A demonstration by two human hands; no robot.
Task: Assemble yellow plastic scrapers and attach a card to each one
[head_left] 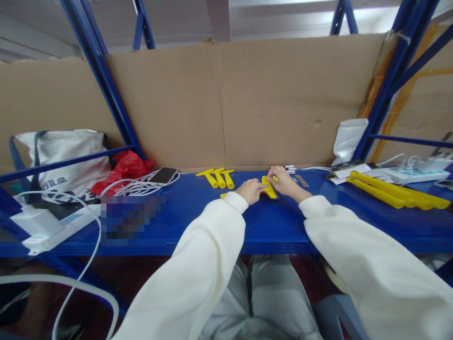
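Observation:
Between my two hands, over the blue shelf, is a yellow scraper head (271,191) with a dark strip along its near edge. My left hand (250,191) is closed, its fingertips pinching the left side of the head. On the other side, my right hand (284,182) is closed too, thumb and fingers on the head's upper right part. Its fingers partly cover the piece. A bit of another yellow piece (222,195) shows beside my left wrist. Several yellow T-shaped pieces with round handles (219,178) lie left of my hands. A grey metal strip (302,181) lies right of my right hand.
Several long yellow tubes (396,191) lie at the right, near a white power strip (412,175). A phone (163,176) rests on coiled white cable at the left, by a red plastic bag (123,171) and a cloth bag (71,160). Cardboard (276,104) walls the back.

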